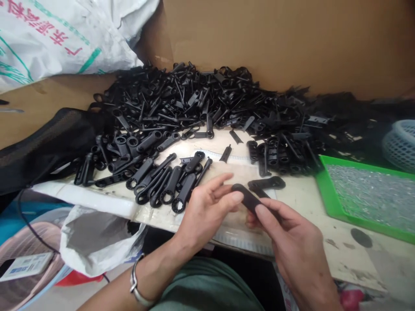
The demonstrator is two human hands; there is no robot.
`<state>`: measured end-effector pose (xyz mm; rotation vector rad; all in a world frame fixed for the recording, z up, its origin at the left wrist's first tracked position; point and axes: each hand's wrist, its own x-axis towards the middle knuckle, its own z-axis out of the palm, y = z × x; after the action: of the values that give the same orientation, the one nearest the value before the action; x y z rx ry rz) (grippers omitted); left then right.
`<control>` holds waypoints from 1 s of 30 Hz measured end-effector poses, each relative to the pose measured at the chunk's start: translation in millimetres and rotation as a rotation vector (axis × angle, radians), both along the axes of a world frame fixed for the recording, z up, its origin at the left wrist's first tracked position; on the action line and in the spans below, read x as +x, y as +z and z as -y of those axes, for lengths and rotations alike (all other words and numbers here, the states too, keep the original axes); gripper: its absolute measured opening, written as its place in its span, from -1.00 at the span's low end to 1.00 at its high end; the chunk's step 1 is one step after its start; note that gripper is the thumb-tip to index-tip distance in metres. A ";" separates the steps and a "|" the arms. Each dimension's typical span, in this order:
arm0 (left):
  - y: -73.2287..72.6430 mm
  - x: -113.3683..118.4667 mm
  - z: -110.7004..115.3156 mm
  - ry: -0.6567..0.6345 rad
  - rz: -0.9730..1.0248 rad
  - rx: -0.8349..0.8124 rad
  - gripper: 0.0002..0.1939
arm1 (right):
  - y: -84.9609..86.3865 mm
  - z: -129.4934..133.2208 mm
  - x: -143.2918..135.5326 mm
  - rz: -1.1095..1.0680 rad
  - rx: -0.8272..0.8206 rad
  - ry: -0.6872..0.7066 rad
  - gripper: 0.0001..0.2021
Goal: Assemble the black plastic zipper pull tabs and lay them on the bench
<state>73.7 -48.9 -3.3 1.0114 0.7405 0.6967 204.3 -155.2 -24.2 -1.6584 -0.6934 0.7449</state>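
Between my two hands, above the front of the worktable (311, 207), is a long black plastic part (248, 199) with a rounded end. My right hand (295, 237) grips its lower end between thumb and fingers. At the upper end, the thumb and fingertips of my left hand (207, 207) close on the part. Just beyond it, another black arm-shaped part (269, 183) lies on the table. Left of my left hand, several black parts with ring-shaped ends (184, 192) lie side by side. Small black clip-like pieces (226, 153) lie farther back.
A large heap of black plastic parts (194, 99) spreads along the cardboard wall (292, 39). To the right stand a green tray (328, 194) of small metallic pieces and a blue basket (402, 142). A white bag (97, 242) and pink basket (42, 233) are at lower left.
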 end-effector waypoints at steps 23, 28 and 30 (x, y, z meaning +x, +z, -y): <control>-7.7 -7.0 -18.1 -0.012 -0.624 1.065 -0.67 | 0.5 5.8 48.0 1.006 -0.095 0.090 -0.70; 1.5 -0.1 -37.5 -0.012 -1.155 1.410 -0.73 | -11.4 -5.2 56.8 1.115 -0.231 0.183 -0.72; 7.8 6.8 -39.8 -0.005 -1.206 1.491 -0.76 | -10.5 -5.0 60.9 0.952 -0.215 0.223 -0.74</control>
<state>80.4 -9.2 4.5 2.9296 1.2180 0.5124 265.1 -150.2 -34.7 -2.1447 -1.5165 0.1263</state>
